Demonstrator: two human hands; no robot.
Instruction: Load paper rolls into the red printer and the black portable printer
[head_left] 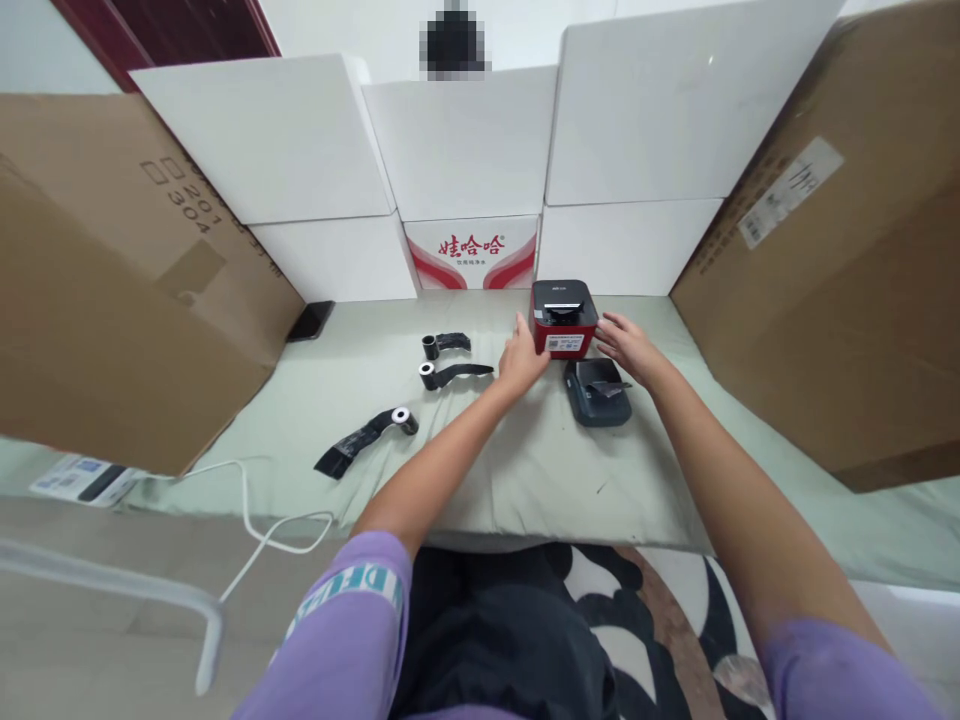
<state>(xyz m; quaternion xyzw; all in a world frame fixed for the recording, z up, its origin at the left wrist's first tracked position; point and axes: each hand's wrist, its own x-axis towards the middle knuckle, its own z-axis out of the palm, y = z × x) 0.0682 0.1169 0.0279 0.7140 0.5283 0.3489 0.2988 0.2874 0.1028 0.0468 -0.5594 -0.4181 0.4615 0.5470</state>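
A small boxy printer [542, 290] with a red body and black top stands toward the back of the cloth-covered table, a dark strip poking from its top slot. My left hand [523, 357] grips its left side, thumb near the front lower corner. On the opposite side, my right hand [628, 345] has its fingertips against the printer's right wall, fingers slightly spread. Just in front of it sits a dark grey-blue printer [598, 408], also with a dark strip coming out on top; neither hand visibly touches that one.
Left of my hands lie three rolls with black strips trailing: a rear roll [430, 347], a middle roll [427, 376] and a front roll [405, 420]. White boxes [457, 150] wall the back; cardboard boxes [840, 300] flank both sides. A phone [311, 321] lies at left.
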